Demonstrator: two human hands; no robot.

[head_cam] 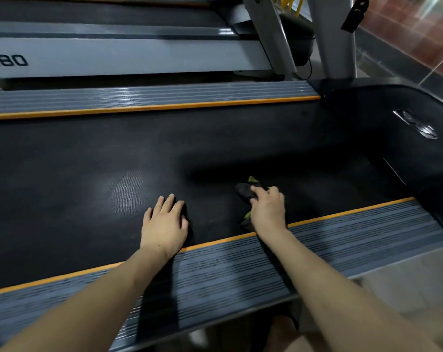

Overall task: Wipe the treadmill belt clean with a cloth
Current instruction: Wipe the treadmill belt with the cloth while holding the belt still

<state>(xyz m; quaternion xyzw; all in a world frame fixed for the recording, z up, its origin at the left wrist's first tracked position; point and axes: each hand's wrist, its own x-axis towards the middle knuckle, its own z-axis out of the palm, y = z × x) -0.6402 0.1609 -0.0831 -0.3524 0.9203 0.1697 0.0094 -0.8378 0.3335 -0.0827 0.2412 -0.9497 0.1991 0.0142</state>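
The black treadmill belt [113,153] runs across the middle of the view, between two grey ribbed side rails edged in orange. My right hand [267,209] grips a dark cloth [244,193] with yellow-green patches and holds it down on the belt near the near rail. My left hand [164,223] lies flat on the belt with its fingers straight, a little to the left of the cloth. Most of the cloth is hidden under my right hand.
The near side rail [240,270] lies under both forearms. The black motor cover [405,128] rises at the right end of the belt. A second treadmill [129,57] stands beyond the far rail [139,97], with grey uprights [337,34] and a tiled floor [418,288] at right.
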